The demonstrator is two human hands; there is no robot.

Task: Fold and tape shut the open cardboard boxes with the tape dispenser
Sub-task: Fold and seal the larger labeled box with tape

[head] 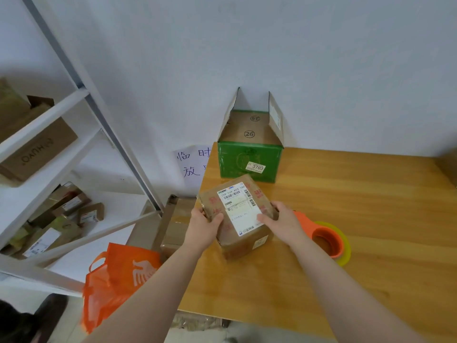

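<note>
A small brown cardboard box (237,214) with a white shipping label on top sits near the left edge of the wooden table (346,219). My left hand (205,225) grips its left side with the thumb on top. My right hand (282,221) holds its right side, thumb on the label. Behind it stands a green box (249,162) with its side flaps upright and open. An orange tape dispenser (326,237) with a yellowish tape roll lies on the table just right of my right hand.
A white metal shelf (49,154) at the left holds several brown parcels. On the floor beside the table lie more cardboard boxes (173,226) and an orange bag (118,280). A handwritten paper sign (193,164) hangs on the wall.
</note>
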